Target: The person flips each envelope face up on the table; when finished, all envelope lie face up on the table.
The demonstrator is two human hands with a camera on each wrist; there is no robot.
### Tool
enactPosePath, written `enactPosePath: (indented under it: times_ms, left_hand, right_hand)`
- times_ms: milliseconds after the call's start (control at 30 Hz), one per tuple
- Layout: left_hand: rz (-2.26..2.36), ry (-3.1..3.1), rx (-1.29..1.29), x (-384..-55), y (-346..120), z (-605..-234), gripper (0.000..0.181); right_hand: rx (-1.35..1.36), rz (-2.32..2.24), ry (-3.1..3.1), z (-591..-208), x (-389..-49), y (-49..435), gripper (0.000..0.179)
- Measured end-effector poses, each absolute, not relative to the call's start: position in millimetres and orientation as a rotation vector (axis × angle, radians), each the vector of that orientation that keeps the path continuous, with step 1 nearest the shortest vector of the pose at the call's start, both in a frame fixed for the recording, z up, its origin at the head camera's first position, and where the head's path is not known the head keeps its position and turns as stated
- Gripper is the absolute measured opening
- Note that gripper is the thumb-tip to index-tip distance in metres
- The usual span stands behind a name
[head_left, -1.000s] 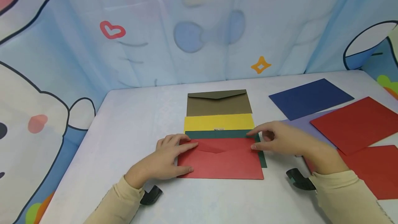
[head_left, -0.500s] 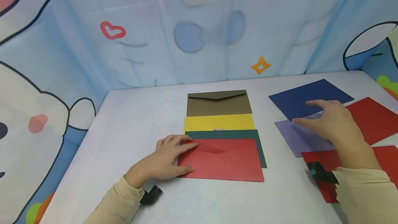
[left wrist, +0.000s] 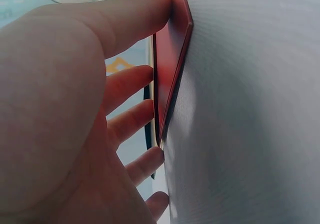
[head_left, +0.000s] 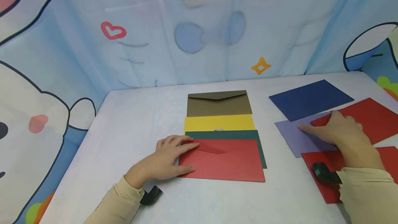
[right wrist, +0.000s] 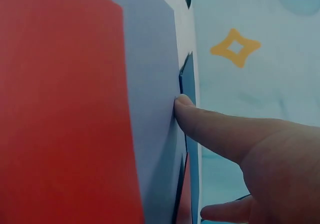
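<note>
- At the far left, we are viewing the left grip, a bare hand with relaxed, spread fingers; it is resting against the left end of the light-red envelope, its thumb lying on the envelope's face.
- We are finding this envelope lying at the near end of a column on the white-covered counter, its flap side showing.
- Behind it, in order, we are seeing the green envelope, partly covered by the light-red one; the yellow envelope, partly covered by the green; and the olive envelope, touching the yellow.
- Further right, we are noting the lavender envelope lying askew, with the navy envelope just behind and slightly over it.
- Next, we are observing the right grip: this hand is standing spread, its straight thumb reaching to the lavender envelope's far side, its fingers bending over the upper dark-red envelope. Their tips are partly hidden.
- Below the right wrist, we are seeing the lower dark-red envelope lying partly under the sleeve.
</note>
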State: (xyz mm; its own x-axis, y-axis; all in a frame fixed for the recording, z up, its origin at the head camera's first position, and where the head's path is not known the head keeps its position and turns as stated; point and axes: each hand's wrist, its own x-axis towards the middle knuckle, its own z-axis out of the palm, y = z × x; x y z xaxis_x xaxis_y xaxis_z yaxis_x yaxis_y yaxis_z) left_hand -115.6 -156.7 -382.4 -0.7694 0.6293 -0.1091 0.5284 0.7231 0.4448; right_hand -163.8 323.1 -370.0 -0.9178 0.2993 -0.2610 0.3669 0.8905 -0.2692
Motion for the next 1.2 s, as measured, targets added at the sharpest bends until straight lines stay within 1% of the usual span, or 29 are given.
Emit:
enactPosePath:
  times_ms: [67,300,467,600,700,800,867,933,1100,1200]
  left_hand:
    - [0.579,2.676,0.916,-115.6,-156.8,-382.6,0.066]
    - [0.588,2.672,0.920,-115.9,-157.2,-383.7,0.066]
    - [0.580,2.672,0.926,-116.4,-157.4,-384.9,0.066]
    - [0.578,2.672,0.928,-116.7,-157.5,-385.7,0.067]
    - [0.580,2.669,0.932,-116.9,-157.7,-386.2,0.067]
    - [0.582,2.668,0.935,-117.2,-157.9,-386.5,0.067]
    - [0.579,2.670,0.934,-117.3,-157.8,-386.4,0.067]
    - [0.576,2.671,0.932,-117.3,-157.6,-386.1,0.067]
    - [0.571,2.673,0.929,-117.2,-157.4,-385.4,0.067]
    - [0.573,2.671,0.925,-117.2,-157.6,-385.4,0.067]
  right_hand:
    - [0.506,-0.480,2.843,-370.1,-163.4,322.8,0.116]
    - [0.474,-0.449,2.841,-366.5,-162.1,317.8,0.107]
    - [0.514,-0.397,2.837,-361.3,-159.9,313.8,0.101]
    - [0.542,-0.468,2.876,-360.2,-158.7,310.6,0.091]
    - [0.513,-0.531,2.905,-363.0,-159.9,308.4,0.098]
    - [0.434,-0.511,2.899,-368.3,-163.1,306.6,0.118]
    - [0.375,-0.463,2.895,-371.3,-164.4,303.7,0.125]
    - [0.313,-0.439,2.888,-372.6,-164.7,300.3,0.125]
    - [0.207,-0.429,2.880,-368.2,-164.5,290.5,0.113]
    - [0.176,-0.425,2.860,-364.2,-164.3,284.0,0.110]
